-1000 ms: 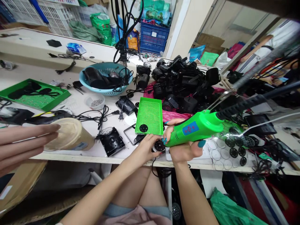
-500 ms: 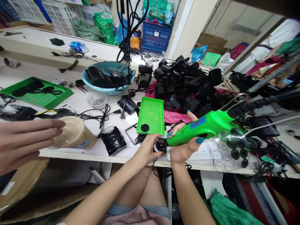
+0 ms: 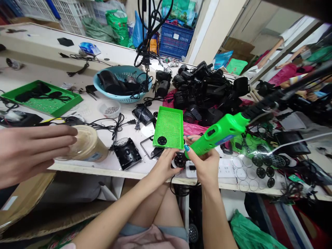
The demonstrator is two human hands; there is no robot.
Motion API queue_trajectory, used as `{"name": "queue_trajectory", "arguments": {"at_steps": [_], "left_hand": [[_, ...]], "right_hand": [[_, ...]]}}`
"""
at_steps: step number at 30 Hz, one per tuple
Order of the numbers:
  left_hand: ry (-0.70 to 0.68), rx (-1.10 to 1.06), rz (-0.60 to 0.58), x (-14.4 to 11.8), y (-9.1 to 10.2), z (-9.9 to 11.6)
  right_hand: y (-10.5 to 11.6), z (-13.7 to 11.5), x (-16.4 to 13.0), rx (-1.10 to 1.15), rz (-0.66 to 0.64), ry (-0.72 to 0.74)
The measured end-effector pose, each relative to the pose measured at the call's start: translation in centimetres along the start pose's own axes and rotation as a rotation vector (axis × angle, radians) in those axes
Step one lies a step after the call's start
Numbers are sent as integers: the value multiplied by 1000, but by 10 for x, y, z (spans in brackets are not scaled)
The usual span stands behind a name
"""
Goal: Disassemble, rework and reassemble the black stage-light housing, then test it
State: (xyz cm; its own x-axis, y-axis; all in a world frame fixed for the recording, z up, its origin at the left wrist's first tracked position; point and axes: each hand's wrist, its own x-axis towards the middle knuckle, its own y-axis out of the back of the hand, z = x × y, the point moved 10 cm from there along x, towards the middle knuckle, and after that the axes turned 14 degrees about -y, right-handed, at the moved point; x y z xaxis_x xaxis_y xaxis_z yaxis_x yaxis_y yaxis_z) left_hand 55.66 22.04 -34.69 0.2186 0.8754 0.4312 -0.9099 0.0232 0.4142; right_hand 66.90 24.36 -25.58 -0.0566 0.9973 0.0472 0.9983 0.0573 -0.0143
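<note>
Green bag (image 3: 178,9) atop a blue crate (image 3: 172,44); lidded tub (image 3: 90,147) nearer

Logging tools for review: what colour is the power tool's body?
The power tool has a bright green body, showing best in the head view.

Workshop: electric screwdriver (image 3: 220,132), parts heap (image 3: 204,86)

has left forearm (image 3: 129,197) slanted up toward the perforated green tray (image 3: 168,121); curls left hand (image 3: 164,163) just in front of its near edge, with thumb (image 3: 175,171) parted from fingers (image 3: 171,151); holds right forearm (image 3: 218,211) more upright; bends right hand (image 3: 208,164) into a grip, right of the tray's near corner.
</note>
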Motion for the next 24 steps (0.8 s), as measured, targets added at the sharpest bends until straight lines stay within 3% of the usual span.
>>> {"name": "queue_trajectory", "arguments": {"at_steps": [3,7,10,14,19,24], "left_hand": [[0,3,0,1,-1,-2],[-2,1,-10,2,-1,-1],[-1,5,-11,2,1,2],[-3,17,-7,1,2,3],[-4,27,2,1,0,-1],[3,30,8,1,0,-1]], "right_hand": [[2,-5,7,-11,-4,32],[10,-1,5,-5,207,66],[7,-1,-5,-96,280,112],[4,-1,-16,-220,205,114],[15,4,-11,-118,58,33],[25,9,-4,-53,110,-37]]}}
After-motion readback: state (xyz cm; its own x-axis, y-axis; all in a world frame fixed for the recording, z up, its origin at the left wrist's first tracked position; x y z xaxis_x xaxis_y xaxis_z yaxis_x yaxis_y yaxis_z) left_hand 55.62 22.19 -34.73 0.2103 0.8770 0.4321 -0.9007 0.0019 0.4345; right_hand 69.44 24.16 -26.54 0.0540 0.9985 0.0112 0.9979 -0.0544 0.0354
